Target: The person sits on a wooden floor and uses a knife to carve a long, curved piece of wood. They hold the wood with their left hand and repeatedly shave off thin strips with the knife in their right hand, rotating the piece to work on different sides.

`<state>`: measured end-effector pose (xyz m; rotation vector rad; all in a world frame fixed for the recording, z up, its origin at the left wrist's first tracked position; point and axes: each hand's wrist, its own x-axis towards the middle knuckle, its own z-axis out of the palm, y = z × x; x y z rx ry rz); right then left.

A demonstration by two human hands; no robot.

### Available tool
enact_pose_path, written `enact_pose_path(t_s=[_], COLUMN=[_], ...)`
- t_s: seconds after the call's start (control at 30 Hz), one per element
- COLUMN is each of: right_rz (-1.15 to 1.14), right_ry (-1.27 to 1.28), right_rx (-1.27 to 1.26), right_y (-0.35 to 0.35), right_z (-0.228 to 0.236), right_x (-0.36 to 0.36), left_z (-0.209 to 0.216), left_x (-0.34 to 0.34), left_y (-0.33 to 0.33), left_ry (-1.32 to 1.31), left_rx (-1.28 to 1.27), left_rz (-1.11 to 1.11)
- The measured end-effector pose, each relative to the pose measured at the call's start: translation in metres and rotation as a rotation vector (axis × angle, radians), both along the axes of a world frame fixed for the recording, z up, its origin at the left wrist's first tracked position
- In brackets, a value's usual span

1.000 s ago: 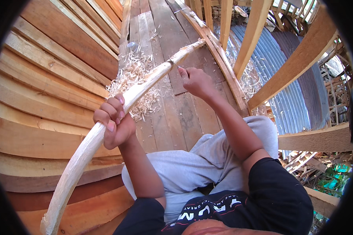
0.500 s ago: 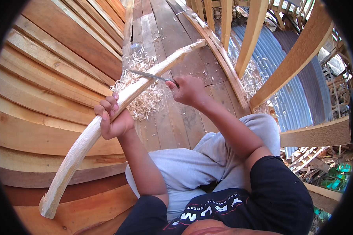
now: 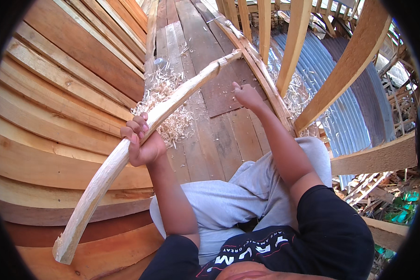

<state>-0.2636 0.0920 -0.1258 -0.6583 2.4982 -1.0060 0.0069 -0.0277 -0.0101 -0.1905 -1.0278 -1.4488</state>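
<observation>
Black shirt [image 3: 331, 233]: white lettering [image 3: 238, 252] showing | plank floor [image 3: 224, 140]: running beneath shavings [image 3: 161, 88] | boards [image 3: 56, 130]: lining shavings' left | pole [image 3: 175, 99]: slanting over shavings; left hand [image 3: 144, 142], fingers wrapping it | right hand [image 3: 248, 95]: fingers curling, right of shavings, contents unclear

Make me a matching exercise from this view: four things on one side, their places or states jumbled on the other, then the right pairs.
Column one
1. Left hand
2. Right hand
3. Wood shavings
4. Corrugated sheet

Column two
A. Bluish-grey, beyond the wooden posts
B. Curly and pale, heaped on the floorboards
C. Wrapped around the pale pole
D. Curled up, clear of the pole

Right pairs: 1-C, 2-D, 3-B, 4-A
</observation>
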Motion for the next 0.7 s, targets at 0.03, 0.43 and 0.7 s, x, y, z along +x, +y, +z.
enact_pose_path(t_s=[0.03,0.43,0.7], right_rz=[-0.014,-0.031,-0.324], right_ry=[-0.132,-0.758,-0.856], right_rx=[-0.090,-0.578,-0.713], right_y=[-0.002,0.005,0.018], right_z=[-0.003,0.089,0.095], right_x=[-0.002,0.047,0.034], left_z=[0.004,0.043,0.037], left_x=[-0.002,0.035,0.029], left_y=[0.000,0.023,0.024], left_ry=[-0.010,0.134,0.123], left_rx=[-0.002,-0.042,-0.028], left_rz=[0.014,-0.048,-0.092])
